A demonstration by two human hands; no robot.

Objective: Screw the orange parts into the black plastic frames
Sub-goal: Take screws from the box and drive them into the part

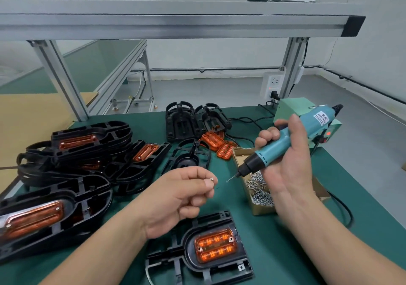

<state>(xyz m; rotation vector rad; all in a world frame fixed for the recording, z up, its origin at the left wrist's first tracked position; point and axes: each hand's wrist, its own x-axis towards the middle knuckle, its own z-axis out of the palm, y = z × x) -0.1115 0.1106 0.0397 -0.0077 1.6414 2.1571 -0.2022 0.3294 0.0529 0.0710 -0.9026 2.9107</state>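
Left hand [186, 199] pinches a tiny screw [212, 178], right hand [290, 170] grips the teal screwdriver [283, 146], and the orange part [216, 246] sits in its black frame [189, 260] at lower centre of the tabletop [274, 251], light, stiff plastic, likely best steadied by the frame's rim.

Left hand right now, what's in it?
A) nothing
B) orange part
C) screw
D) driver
C: the left hand pinches a screw at its fingertips, while the right hand grips the driver.
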